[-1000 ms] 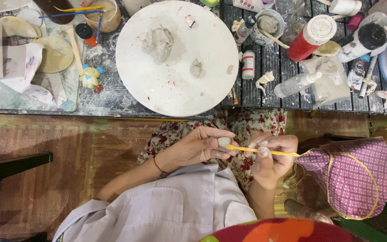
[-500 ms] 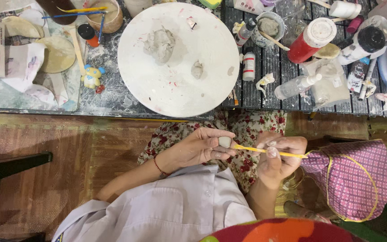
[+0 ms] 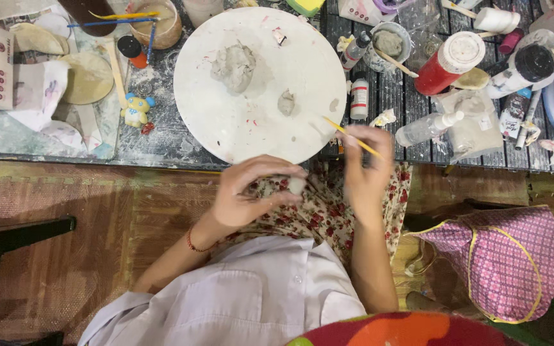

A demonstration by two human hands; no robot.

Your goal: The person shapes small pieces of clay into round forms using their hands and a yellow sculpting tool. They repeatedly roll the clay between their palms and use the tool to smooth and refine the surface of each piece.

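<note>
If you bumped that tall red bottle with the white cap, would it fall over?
Probably, yes. The tall red bottle with the white cap looks narrow for its height, so a nudge could tip it. Its round body would likely roll across the paint-spattered dark table. It stands crowded among other bottles, so it might knock those too.

Bottles (image 3: 447, 61) crowd right; round board (image 3: 261, 83) lies mostly bare.

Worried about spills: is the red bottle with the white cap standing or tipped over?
Tipped. The red bottle lies on its side on the table, white cap pointing up-right.
</note>
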